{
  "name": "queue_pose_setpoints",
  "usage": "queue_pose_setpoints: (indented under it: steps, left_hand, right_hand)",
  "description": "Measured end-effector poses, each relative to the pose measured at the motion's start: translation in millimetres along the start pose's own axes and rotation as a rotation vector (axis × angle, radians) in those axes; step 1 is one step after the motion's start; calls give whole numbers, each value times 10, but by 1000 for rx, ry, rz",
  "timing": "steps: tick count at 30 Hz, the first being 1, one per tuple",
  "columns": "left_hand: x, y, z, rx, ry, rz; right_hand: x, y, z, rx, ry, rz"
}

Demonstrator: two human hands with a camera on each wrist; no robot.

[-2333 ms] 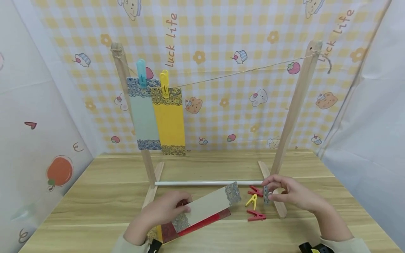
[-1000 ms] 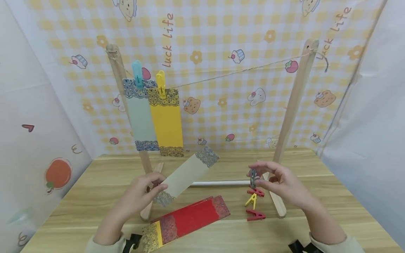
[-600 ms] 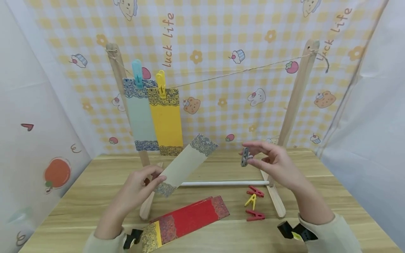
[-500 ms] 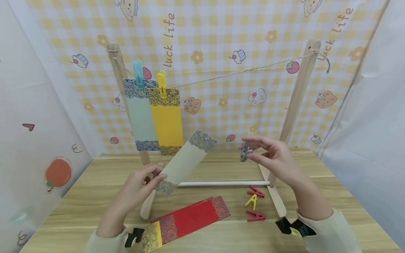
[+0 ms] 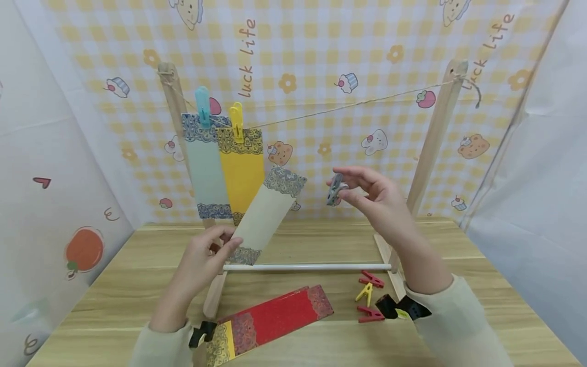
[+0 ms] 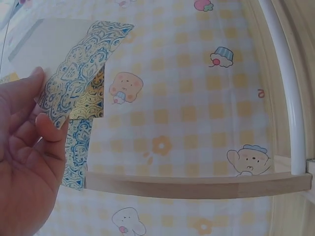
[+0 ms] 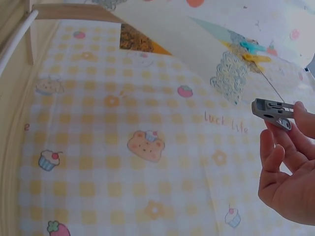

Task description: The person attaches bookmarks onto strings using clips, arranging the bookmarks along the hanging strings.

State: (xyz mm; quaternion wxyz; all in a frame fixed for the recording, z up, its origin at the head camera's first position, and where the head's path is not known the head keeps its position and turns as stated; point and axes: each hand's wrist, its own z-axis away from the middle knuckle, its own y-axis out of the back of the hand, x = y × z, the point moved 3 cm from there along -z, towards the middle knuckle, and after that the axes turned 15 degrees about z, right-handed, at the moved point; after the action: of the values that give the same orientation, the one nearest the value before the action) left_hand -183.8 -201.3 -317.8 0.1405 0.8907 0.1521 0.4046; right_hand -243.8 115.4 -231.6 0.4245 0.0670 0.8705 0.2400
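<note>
So the left hand pinches a cream card near its lower end, tilted in midair over the bench, partly covering the hanging yellow card. Right hand has a gray clothespin pinched, pretty near that card.
</note>
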Motion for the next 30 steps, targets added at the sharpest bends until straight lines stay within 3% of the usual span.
queue_pose_setpoints:
  steps: [10, 21, 30]
  left_hand:
    - [-39, -39, -61, 91, -21, 11]
    - [-45, -97, -129, 146, 54, 67]
    - [-27, -160, -201, 147, 49, 129]
  right_hand:
    - [-211, -186, -296, 56, 75, -78]
    - [-535, -267, -554, 187, 235, -124]
    - [-751, -259, -708, 267, 303, -118]
